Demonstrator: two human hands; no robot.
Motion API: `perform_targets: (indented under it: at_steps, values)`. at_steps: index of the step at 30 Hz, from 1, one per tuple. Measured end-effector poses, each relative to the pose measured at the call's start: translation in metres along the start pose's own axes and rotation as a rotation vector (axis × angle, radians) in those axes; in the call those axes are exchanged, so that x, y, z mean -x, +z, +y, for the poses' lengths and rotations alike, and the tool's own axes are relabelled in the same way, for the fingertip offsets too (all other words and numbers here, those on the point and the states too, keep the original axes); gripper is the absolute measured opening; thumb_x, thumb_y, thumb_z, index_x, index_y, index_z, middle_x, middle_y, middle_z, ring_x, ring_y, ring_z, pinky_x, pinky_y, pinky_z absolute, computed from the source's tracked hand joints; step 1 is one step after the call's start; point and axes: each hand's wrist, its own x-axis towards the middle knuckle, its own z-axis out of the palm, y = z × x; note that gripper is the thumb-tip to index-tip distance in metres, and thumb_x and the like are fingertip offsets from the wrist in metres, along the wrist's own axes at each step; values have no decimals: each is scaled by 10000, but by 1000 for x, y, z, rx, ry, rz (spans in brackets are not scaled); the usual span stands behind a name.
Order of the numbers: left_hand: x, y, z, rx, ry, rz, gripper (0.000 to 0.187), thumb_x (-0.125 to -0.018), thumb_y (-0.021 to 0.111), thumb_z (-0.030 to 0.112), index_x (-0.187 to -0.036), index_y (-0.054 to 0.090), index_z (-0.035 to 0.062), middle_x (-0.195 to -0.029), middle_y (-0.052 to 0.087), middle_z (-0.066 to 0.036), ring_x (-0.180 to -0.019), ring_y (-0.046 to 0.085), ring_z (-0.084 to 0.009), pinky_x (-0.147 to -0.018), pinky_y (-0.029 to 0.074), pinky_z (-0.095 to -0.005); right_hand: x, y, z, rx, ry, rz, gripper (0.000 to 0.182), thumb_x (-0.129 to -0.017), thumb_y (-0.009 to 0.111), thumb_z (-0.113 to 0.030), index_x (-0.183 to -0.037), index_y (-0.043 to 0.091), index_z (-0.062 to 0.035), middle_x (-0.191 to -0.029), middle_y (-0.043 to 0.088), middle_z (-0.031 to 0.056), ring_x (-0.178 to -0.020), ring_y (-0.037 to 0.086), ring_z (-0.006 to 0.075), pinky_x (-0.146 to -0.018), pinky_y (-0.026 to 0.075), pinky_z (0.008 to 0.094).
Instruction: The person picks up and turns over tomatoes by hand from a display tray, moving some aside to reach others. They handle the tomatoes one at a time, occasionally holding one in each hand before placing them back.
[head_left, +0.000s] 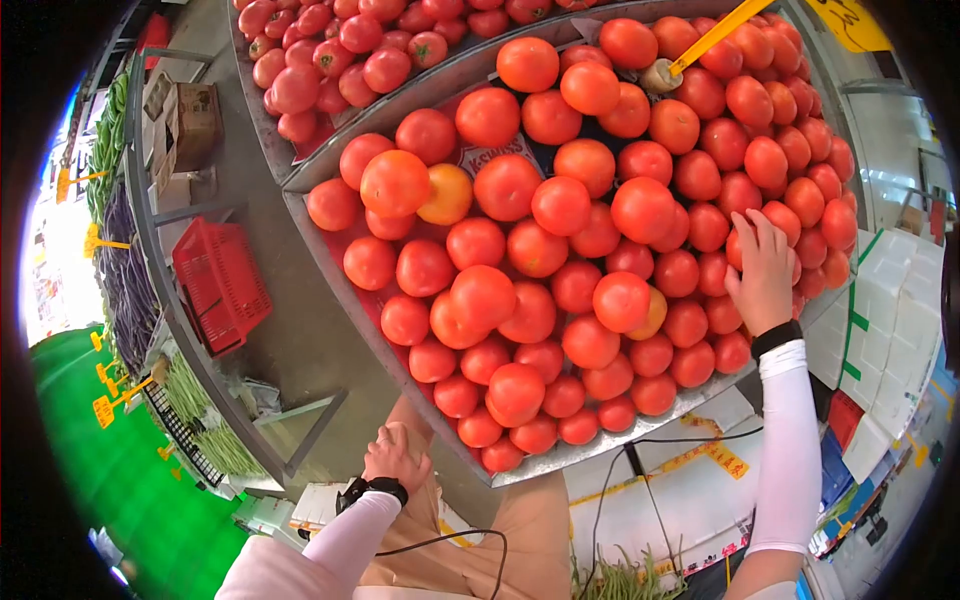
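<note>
Red tomatoes (505, 187) are heaped in a metal-edged bin (345, 262), a few of them more orange. At the right side of the heap, my right hand (762, 268) reaches down with its fingers and thumb curved round a tomato (734, 250), which is partly hidden beneath them. My left hand (396, 457) lies by my leg, below the bin's lower left edge. Its fingers are curled in, and nothing shows in them. A dark band is on each wrist.
More tomatoes (360, 32) fill a second bin at the top. A red basket (222, 285) and a cardboard box (198, 125) are at left, beside a rack of green beans and long purple vegetables (125, 265). A yellow-handled sign (720, 38) stands in the heap. White foam boxes (895, 310) are at right.
</note>
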Motion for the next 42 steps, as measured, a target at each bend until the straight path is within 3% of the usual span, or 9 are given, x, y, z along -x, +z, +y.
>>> perform_targets:
  at_steps: [3,8,14,19,29,31,35,39,42]
  values:
    - [2,1,1,-30,2,-13,744,-828,654,505,-1401,514,51,-1437,531,-298,-1017,664,-439,-808,588,-519,0,-4,10,-39,-39,-29,704,-752,799,-106,-1411,551,-91,-1359,554,113,-1270,513,351,-1080,411,486]
    - [3,12,-2,-62,-6,-14,821,-830,658,511,-1480,463,49,-1475,511,-299,-1062,653,-442,-844,584,-511,41,-29,-24,-454,69,69,616,-817,795,-103,-1373,538,-36,-1306,584,193,-1229,563,389,-1087,451,471]
    - [5,7,3,-45,-18,-72,838,-828,662,509,-1487,452,35,-1494,496,-305,-1082,645,-454,-865,583,-509,125,-34,-104,-854,277,-213,644,-774,848,-155,-1319,537,-9,-1249,606,203,-1176,608,410,-1044,492,479]
    - [5,8,3,-48,-15,-76,849,-827,668,505,-1489,442,25,-1495,493,-305,-1078,647,-459,-862,585,-512,163,-12,-130,-531,220,-170,695,-691,870,-169,-1296,557,-35,-1203,606,176,-1049,593,397,-891,511,500]
    - [8,13,1,-56,-6,-61,861,-819,681,507,-1487,447,17,-1493,495,-313,-1100,644,-464,-884,581,-514,165,-11,-146,-440,247,-107,739,-793,855,-262,-1411,527,-24,-1345,562,194,-1140,566,415,-943,476,508]
    - [6,12,2,-53,-7,-66,856,-822,682,503,-1487,449,19,-1497,491,-316,-1110,642,-466,-894,580,-513,163,-22,-140,-458,229,-77,718,-845,829,-281,-1429,514,-7,-1369,550,210,-1169,564,421,-981,468,509]
    - [7,13,2,-44,-9,-85,845,-829,679,494,-1491,448,20,-1508,480,-319,-1127,638,-473,-909,579,-511,136,-24,-78,-687,496,75,624,-951,748,-263,-1443,490,22,-1428,516,247,-1291,535,428,-1104,430,505]
    - [8,12,3,-51,-8,-79,832,-831,679,484,-1474,448,9,-1493,484,-319,-1114,639,-474,-894,579,-514,62,-7,8,-408,313,288,610,-931,758,-204,-1449,497,-15,-1429,525,237,-1292,536,423,-1090,457,499]
    - [9,14,6,-47,-14,-54,821,-827,682,478,-1455,452,2,-1470,495,-318,-1099,643,-470,-882,579,-519,12,0,43,-166,239,301,624,-890,787,-200,-1420,512,-22,-1389,541,220,-1222,572,431,-1052,482,510]
